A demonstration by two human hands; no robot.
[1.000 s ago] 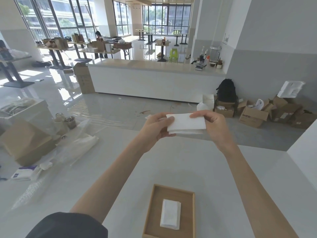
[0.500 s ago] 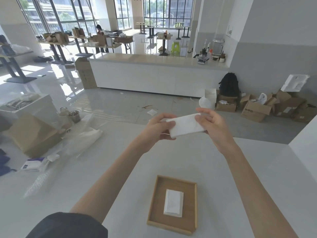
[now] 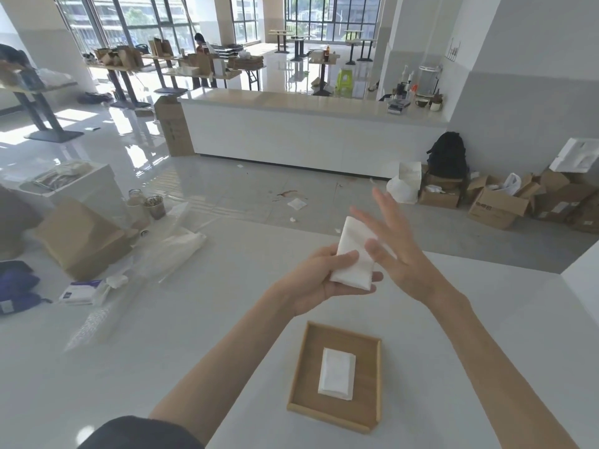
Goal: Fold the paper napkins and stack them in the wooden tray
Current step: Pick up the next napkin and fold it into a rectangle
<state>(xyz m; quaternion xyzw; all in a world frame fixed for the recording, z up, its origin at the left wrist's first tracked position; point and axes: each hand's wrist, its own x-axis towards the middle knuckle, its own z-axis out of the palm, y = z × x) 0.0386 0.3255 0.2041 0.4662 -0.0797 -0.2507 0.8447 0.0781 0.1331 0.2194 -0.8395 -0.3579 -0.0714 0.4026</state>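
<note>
The left hand [image 3: 319, 280] clamps a folded napkin [image 3: 353, 254] above the counter [image 3: 194, 319]; the right hand [image 3: 393, 251], fingers spread, presses it. Another napkin [image 3: 337, 374] lies in the wooden tray [image 3: 366, 413].

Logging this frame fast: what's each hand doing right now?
Left hand: closed on the folded napkin.
Right hand: open, fingers spread, flat against the napkin.
</note>
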